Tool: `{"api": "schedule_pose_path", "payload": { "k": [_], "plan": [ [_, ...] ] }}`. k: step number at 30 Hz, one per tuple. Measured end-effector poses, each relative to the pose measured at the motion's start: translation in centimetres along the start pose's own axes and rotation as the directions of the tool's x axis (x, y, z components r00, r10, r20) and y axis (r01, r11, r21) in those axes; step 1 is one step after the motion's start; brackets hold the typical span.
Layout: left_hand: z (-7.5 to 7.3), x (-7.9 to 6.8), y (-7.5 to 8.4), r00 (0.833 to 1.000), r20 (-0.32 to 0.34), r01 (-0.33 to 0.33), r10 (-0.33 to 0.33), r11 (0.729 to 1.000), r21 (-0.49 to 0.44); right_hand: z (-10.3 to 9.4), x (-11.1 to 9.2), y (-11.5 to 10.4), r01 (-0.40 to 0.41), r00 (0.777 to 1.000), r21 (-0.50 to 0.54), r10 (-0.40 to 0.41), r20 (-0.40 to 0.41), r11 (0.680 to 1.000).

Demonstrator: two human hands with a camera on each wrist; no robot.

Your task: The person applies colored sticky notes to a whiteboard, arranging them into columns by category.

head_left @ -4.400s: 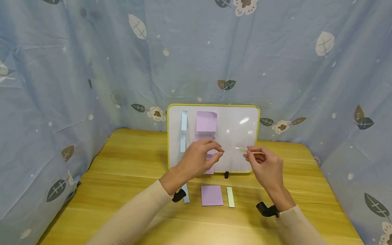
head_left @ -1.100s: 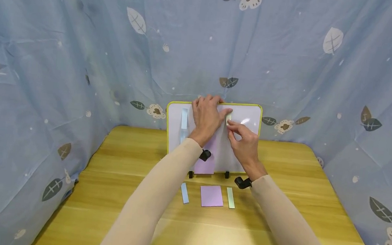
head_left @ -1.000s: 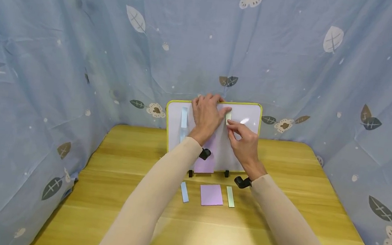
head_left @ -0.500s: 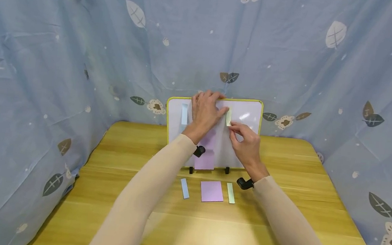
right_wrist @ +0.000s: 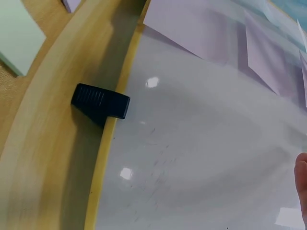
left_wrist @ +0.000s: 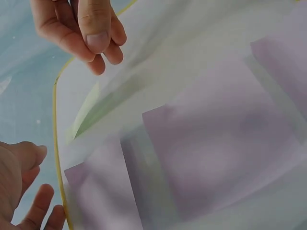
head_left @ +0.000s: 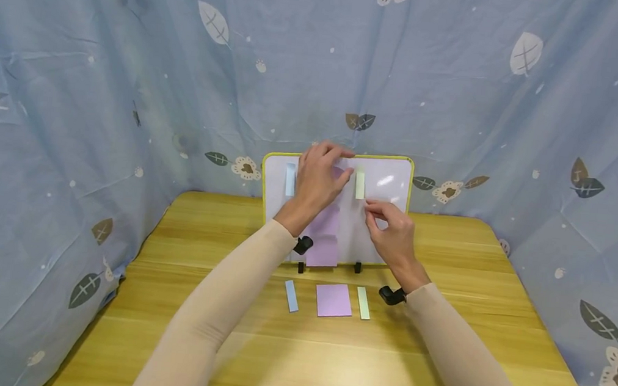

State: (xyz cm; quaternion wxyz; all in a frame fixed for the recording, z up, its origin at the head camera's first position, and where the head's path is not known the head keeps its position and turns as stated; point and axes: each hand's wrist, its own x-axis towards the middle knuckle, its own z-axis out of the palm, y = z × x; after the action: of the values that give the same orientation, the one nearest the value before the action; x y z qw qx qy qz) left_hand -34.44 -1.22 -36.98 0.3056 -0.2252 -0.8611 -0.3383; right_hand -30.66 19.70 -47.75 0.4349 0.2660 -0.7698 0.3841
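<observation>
A narrow pale green sticky note (head_left: 360, 185) hangs near the top of the whiteboard (head_left: 351, 239), its lower end curling outward in the left wrist view. My left hand (head_left: 316, 184) is left of that note, thumb and fingers spread apart near the board's top edge. Just below and right of the note is my right hand (head_left: 392, 230), its fingers loosely bent and apart from the paper. Down the board's middle runs a column of purple sticky notes (head_left: 323, 252), partly hidden by the left hand. A light blue sticky strip (head_left: 290, 179) is at the board's left.
On the wooden table (head_left: 321, 366), before the board, lie a blue strip pad (head_left: 291, 296), a purple square pad (head_left: 334, 300) and a green strip pad (head_left: 363, 302). Black feet (head_left: 358, 267) support the board's lower edge. A patterned curtain (head_left: 278, 43) surrounds the table.
The right hand brought the green note to the board, and it is now stuck there. Both hands have since come off it, the left moving left, the right down and right.
</observation>
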Motion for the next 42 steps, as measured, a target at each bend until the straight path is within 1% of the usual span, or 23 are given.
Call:
{"api": "schedule_pose_path", "payload": {
  "k": [6,11,16,21,24,30,38,42],
  "plan": [
    [-0.3,-1.1,0.0,0.997,-0.019,-0.076,0.076,0.997,0.003,-0.3,-0.8,0.0,0.012,1.0,-0.028,-0.011,0.021,1.0],
    [-0.3,-2.5,0.0,0.992,-0.025,-0.124,0.124,0.992,0.007,-0.7,-1.5,-0.3,0.013,0.999,-0.024,-0.013,0.036,1.0],
    [-0.3,-4.2,-0.1,0.985,-0.003,-0.17,0.17,0.985,0.005,-1.3,-2.1,-0.6,0.012,0.998,-0.017,-0.011,0.06,1.0],
    [-0.1,-5.6,-0.4,0.978,0.01,-0.209,0.209,0.978,0.001,-2.1,-2.7,-1.0,0.013,0.994,-0.04,-0.009,0.11,0.999],
    [0.0,-6.4,-0.3,0.974,0.027,-0.226,0.226,0.974,-0.005,-2.4,-3.2,-1.2,0.009,0.99,-0.053,-0.001,0.144,0.999],
    [0.1,-7.9,0.0,0.964,0.082,-0.253,0.254,0.967,-0.019,-3.1,-4.3,-1.3,0.038,0.982,-0.059,-0.027,0.189,0.998],
    [0.5,-10.0,-0.1,0.936,0.139,-0.324,0.322,0.946,-0.009,-3.5,-5.8,-1.6,0.059,0.963,-0.048,-0.045,0.266,0.997],
    [0.8,-11.1,-0.4,0.927,0.188,-0.327,0.324,0.945,-0.016,-3.8,-6.3,-1.8,0.056,0.946,-0.055,-0.036,0.322,0.997]
  ]
}}
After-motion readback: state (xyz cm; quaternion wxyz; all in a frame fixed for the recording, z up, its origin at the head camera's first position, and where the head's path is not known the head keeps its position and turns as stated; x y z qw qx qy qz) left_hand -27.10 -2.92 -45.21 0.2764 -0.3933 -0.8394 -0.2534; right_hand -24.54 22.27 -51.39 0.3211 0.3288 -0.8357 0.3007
